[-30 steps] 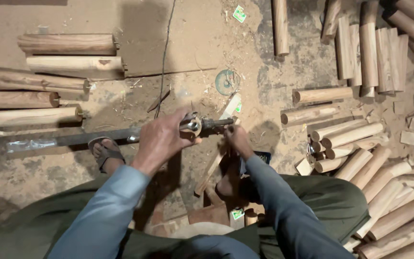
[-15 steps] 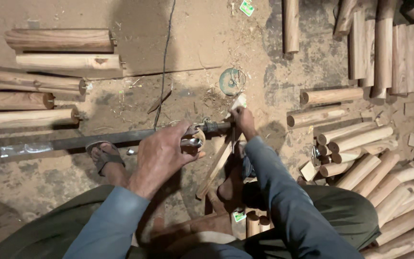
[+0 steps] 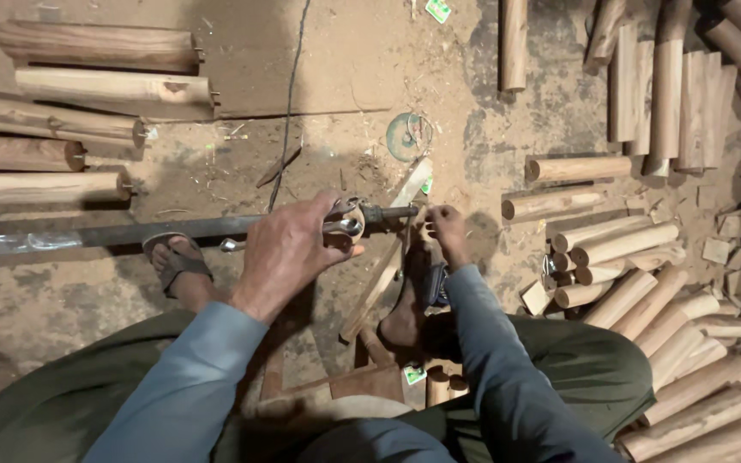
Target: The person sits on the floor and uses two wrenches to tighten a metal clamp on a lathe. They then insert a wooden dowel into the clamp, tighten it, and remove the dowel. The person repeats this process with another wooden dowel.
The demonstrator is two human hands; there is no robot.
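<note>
Metal shaft (image 3: 130, 233) gripped by left hand (image 3: 289, 253) at chuck (image 3: 349, 219); right hand (image 3: 448, 233) pinching tip; best kept level, steady.

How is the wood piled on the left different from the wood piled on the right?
The left logs are longer and thicker; the right sticks are shorter and thinner. The left logs are few and lie side by side, while the right sticks are many and heaped at mixed angles. Some left logs have a metal pin in the end; the right sticks show none. Both are pale, rounded wood lying on the dirt floor.
</note>
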